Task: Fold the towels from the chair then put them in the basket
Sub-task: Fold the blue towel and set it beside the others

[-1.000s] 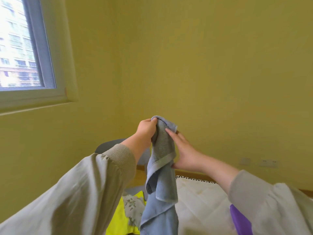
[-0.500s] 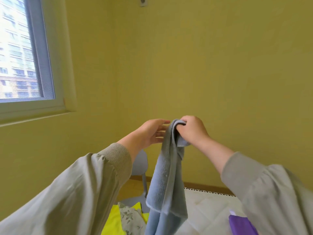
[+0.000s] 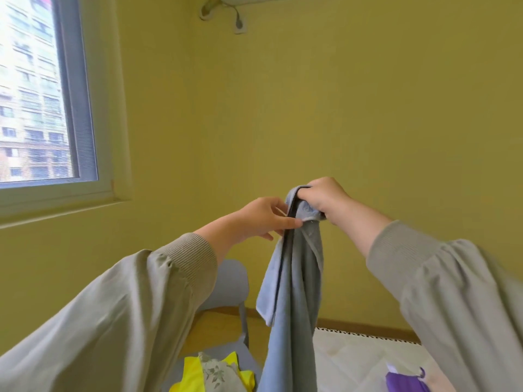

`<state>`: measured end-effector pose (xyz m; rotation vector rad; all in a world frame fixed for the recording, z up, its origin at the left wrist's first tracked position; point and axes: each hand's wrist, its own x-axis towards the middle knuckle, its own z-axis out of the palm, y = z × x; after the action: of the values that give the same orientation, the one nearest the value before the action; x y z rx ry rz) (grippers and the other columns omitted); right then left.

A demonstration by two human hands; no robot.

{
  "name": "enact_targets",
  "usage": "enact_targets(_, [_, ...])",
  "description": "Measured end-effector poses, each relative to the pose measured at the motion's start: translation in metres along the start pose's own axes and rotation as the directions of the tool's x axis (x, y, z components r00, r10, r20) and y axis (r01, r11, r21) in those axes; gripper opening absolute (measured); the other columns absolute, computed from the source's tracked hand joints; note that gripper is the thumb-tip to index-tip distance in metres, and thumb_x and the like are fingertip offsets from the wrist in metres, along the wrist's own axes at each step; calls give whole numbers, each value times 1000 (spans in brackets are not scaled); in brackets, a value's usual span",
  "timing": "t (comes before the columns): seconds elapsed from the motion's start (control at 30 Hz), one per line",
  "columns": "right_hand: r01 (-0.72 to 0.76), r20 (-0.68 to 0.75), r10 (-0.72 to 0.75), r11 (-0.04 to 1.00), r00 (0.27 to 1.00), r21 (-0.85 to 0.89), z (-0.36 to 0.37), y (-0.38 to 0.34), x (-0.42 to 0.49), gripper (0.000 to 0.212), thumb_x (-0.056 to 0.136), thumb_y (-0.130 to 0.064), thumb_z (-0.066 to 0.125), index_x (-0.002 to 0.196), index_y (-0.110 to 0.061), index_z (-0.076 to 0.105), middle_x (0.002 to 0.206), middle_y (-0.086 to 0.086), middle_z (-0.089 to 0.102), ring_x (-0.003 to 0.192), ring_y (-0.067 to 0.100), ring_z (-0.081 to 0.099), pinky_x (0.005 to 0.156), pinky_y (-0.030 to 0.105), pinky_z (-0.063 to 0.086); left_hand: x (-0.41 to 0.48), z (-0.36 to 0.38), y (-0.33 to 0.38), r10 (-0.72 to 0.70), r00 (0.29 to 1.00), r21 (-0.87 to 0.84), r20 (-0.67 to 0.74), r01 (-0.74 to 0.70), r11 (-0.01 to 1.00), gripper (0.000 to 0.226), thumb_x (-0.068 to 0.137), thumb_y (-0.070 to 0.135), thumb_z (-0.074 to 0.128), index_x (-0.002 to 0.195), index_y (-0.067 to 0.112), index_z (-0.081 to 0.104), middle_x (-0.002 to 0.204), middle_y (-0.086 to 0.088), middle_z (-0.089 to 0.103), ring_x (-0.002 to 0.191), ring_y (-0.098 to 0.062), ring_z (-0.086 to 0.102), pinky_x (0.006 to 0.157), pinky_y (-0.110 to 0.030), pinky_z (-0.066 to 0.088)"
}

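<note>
towel [image 3: 294,281]: hangs from raised hands | right hand [image 3: 325,198]: fist grips top corner | left hand [image 3: 263,219]: fingertips pinch edge just below

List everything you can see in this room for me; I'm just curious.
towel: one, blue-grey, held up mid-frame, hanging down
chair: one, grey, behind the towel
yellow cloth: one, bright yellow, on the chair seat
patterned cloth: one, pale with leaf print, on the yellow cloth
purple item: one, bottom right; cannot tell what
quilted surface: one, white, lower right
window: one, white frame, upper left
wall socket: one, white, high on the yellow wall
sleeves: two, grey-beige
left hand: pinches the towel's edge
right hand: grips the towel's top
</note>
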<state>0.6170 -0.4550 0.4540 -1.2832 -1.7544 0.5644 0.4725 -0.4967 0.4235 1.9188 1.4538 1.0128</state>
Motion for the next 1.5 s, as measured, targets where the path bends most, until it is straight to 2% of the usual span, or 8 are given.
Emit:
enact_targets(0.3, [60, -24, -59, 995, 998, 83, -14, -3, 2, 6, 84, -9, 54, 78, -9, 57, 73, 11, 49, 69, 20, 45, 61, 29, 32, -2, 8, -4, -44, 992, -169, -117, 24, 985, 14, 95, 17, 55, 87, 20, 66, 88, -2, 67, 80, -14, 64, 75, -29, 57])
enact_targets(0.53, [128, 171, -107, 985, 979, -120, -30, 10, -4, 30, 75, -32, 78, 79, -11, 56, 70, 6, 44, 65, 17, 42, 59, 27, 30, 8, -5, -2, 105, 870, 150, -482, -36, 988, 28, 98, 22, 46, 92, 2, 65, 78, -7, 57, 72, -19, 49, 59, -27, 35])
enact_targets(0.77, [79, -143, -195, 815, 970, -574, -39, 19, -4, 15, 75, 0, 52, 79, -4, 66, 77, 12, 64, 73, 29, 58, 59, 26, 39, 3, -10, 6, 123, 968, 550, -219, 18, 835, 34, 72, 38, 79, 86, 11, 65, 71, 5, 55, 68, -16, 51, 57, -26, 38])
enact_targets(0.9, [40, -204, -253, 714, 946, -699, -47, 25, -3, 19, 74, 5, 51, 80, -7, 65, 74, 10, 60, 70, 30, 55, 59, 26, 38, 3, -22, 2, 52, 952, 717, -301, 190, 671, 25, 79, 25, 71, 93, 5, 65, 78, -5, 53, 76, -26, 52, 63, -29, 40])
enact_targets(1.03, [-22, -307, -234, 763, 922, -646, -56, 37, 0, 19, 74, 5, 53, 80, -7, 67, 77, 11, 62, 71, 31, 55, 61, 27, 41, -1, -40, -10, 26, 881, 636, -472, 320, 702, 12, 82, 9, 55, 87, 8, 66, 79, -7, 56, 76, -30, 55, 60, -30, 41])
enact_targets(1.23, [-14, -551, -69, 989, 832, -145, -70, 51, 12, 14, 71, -1, 55, 66, -12, 61, 65, 7, 56, 66, 27, 53, 60, 26, 36, -1, -55, -26, -104, 760, 322, -642, 390, 863, 10, 84, 13, 58, 79, 8, 65, 64, -3, 52, 59, -22, 48, 53, -25, 35])
enact_targets(1.4, [7, -497, 203, 922, 844, 388, -71, 54, 13, 13, 77, -9, 63, 87, -5, 69, 75, 3, 58, 71, 15, 49, 61, 28, 38, -3, -51, -28, -383, 676, -447, -629, 88, 890, 24, 87, 12, 62, 64, 15, 55, 61, -4, 51, 69, -24, 47, 67, -32, 43])
enact_targets(1.5, [29, -452, 185, 904, 873, 427, -69, 49, 7, 16, 84, -16, 58, 96, -7, 63, 88, 6, 60, 80, 20, 55, 68, 28, 39, -4, -37, -19, -410, 686, -561, -601, 4, 828, 25, 92, 22, 58, 68, 16, 55, 56, -4, 53, 57, -21, 47, 63, -32, 47])
